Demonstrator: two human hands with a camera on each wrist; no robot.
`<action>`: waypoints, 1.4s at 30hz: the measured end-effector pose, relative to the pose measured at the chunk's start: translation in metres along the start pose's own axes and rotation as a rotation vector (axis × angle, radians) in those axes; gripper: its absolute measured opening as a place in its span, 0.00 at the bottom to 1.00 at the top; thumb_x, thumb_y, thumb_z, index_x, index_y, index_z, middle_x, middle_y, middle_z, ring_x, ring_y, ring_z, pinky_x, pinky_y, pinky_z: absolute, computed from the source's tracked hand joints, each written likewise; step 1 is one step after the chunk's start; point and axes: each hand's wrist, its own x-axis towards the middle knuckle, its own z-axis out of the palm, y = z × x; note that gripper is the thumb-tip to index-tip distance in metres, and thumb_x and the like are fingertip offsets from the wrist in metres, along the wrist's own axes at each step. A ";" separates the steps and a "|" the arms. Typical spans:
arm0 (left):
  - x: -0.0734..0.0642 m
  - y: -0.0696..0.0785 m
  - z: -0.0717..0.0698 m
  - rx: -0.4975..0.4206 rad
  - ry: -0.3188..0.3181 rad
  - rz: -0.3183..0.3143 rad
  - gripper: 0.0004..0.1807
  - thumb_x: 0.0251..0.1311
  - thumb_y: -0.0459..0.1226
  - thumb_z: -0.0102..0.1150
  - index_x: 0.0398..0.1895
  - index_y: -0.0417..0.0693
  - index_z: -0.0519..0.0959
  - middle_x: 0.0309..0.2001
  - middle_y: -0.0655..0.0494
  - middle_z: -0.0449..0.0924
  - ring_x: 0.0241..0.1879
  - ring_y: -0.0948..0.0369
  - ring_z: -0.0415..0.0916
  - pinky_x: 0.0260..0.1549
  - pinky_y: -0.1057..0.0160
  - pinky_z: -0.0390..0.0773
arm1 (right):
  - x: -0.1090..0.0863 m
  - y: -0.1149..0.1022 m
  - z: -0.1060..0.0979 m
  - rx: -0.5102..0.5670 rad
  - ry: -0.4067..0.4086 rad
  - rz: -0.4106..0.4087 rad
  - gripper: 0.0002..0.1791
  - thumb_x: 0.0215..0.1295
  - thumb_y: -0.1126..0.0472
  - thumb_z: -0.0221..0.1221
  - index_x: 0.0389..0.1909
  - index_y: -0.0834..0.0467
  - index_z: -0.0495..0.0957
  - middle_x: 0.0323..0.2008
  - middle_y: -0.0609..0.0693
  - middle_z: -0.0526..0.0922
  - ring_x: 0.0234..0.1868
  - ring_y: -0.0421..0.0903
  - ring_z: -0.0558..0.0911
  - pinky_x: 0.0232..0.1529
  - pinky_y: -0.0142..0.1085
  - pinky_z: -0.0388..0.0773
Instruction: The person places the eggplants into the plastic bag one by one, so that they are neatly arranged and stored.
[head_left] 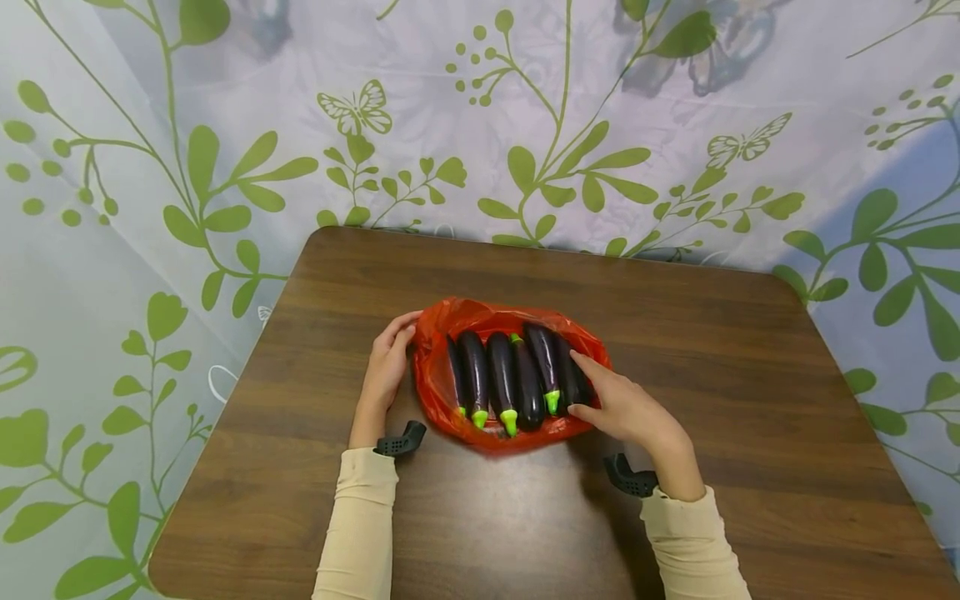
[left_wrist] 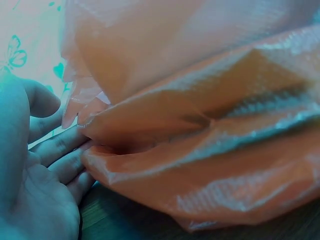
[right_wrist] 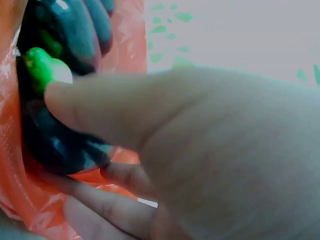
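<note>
A red plastic bag [head_left: 432, 396] lies open in the middle of the table, with several dark purple eggplants [head_left: 502, 371] side by side in it, most with their green stem ends toward me. At the bag's left side, my left hand [head_left: 386, 367] touches the plastic with extended fingers; the left wrist view shows the thumb apart from the bag [left_wrist: 200, 170]. My right hand [head_left: 630, 408] holds the rightmost eggplant [head_left: 568, 379]. Seen from the right wrist, the thumb lies by the green stem [right_wrist: 42, 67] and the fingers are on the eggplant's other side, partly hidden.
The brown wooden table [head_left: 517, 525] has rounded far corners. Behind it hangs a pale curtain [head_left: 420, 67] printed with green leaves and butterflies. A black wrist mount [head_left: 401, 439] sits on the left wrist, another black mount [head_left: 628, 477] on the right.
</note>
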 end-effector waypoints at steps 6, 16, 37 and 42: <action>0.001 -0.001 0.002 0.013 0.001 0.005 0.20 0.80 0.39 0.44 0.67 0.47 0.77 0.64 0.46 0.77 0.62 0.56 0.71 0.70 0.52 0.65 | 0.005 0.001 0.001 -0.069 0.029 0.033 0.46 0.65 0.52 0.69 0.79 0.58 0.59 0.68 0.66 0.74 0.63 0.65 0.77 0.63 0.67 0.71; 0.002 -0.002 0.002 0.012 -0.003 0.032 0.20 0.80 0.38 0.44 0.67 0.44 0.77 0.65 0.43 0.76 0.63 0.54 0.72 0.71 0.53 0.65 | 0.002 -0.002 -0.004 -0.129 -0.055 0.117 0.52 0.60 0.52 0.72 0.81 0.53 0.54 0.59 0.66 0.80 0.53 0.64 0.81 0.54 0.64 0.78; 0.003 0.001 0.003 0.039 -0.005 -0.029 0.21 0.80 0.41 0.44 0.69 0.48 0.76 0.68 0.48 0.74 0.66 0.54 0.69 0.71 0.53 0.64 | 0.008 0.032 0.017 -0.033 0.196 -0.061 0.38 0.63 0.73 0.63 0.74 0.56 0.65 0.39 0.53 0.84 0.31 0.46 0.78 0.37 0.45 0.84; 0.002 0.006 0.003 0.042 -0.010 -0.050 0.21 0.80 0.37 0.42 0.70 0.44 0.74 0.69 0.44 0.73 0.66 0.52 0.69 0.72 0.52 0.64 | -0.005 0.040 0.014 0.058 0.287 -0.163 0.34 0.66 0.73 0.62 0.72 0.60 0.67 0.37 0.51 0.83 0.36 0.46 0.81 0.39 0.42 0.85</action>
